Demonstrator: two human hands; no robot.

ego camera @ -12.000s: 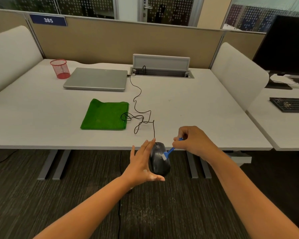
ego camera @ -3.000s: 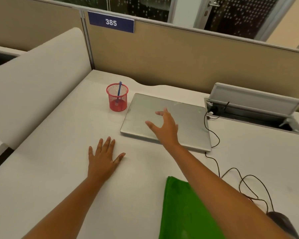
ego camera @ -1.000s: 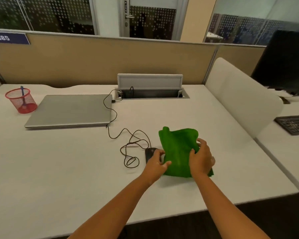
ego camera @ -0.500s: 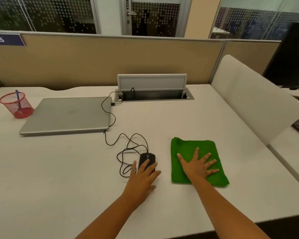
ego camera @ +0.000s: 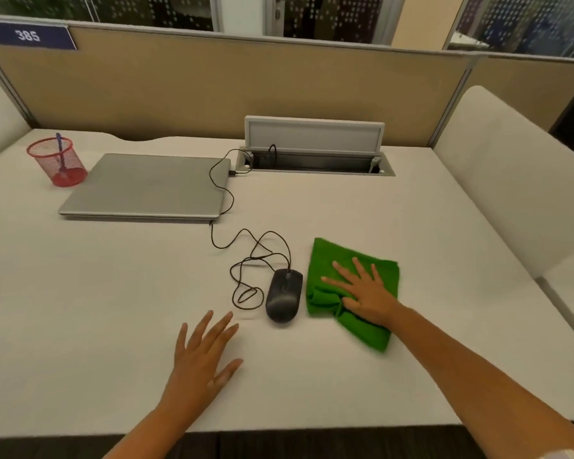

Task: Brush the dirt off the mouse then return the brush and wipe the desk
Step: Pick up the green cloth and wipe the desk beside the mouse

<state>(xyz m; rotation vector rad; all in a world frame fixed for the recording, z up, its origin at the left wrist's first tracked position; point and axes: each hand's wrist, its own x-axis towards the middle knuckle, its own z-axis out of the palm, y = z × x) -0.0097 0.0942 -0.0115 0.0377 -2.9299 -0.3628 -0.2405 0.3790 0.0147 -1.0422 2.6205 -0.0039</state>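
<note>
Now the green cloth [ego camera: 355,286] lies on the desk [ego camera: 113,309], right of centre, with the right hand [ego camera: 362,291] pressed flat on it, fingers spread, grasping nothing. Its near-left part is bunched under the palm, and a corner trails toward the near edge. One black mouse [ego camera: 284,299] sits just beside the cloth's left edge; whether they touch is not clear. Its cable [ego camera: 246,260] loops to the left and runs back to the closed laptop [ego camera: 146,187]. The left hand [ego camera: 203,356] lies open over the desk, near and left of the mouse, apart from both mouse and cable, holding nothing.

One red mesh cup [ego camera: 58,162] stands at the far left, just off the laptop's left corner, with one blue brush [ego camera: 60,150] upright inside it. One raised cable hatch [ego camera: 315,147] sits at the back centre against the partition [ego camera: 246,84].

Bare desk stretches wide to the left of the hands, between the laptop and the near edge. Right of the cloth, a strip stays bare up to the padded divider [ego camera: 517,180]. Behind the cloth, the surface is bare as far as the hatch. The near edge runs close below the left wrist.
</note>
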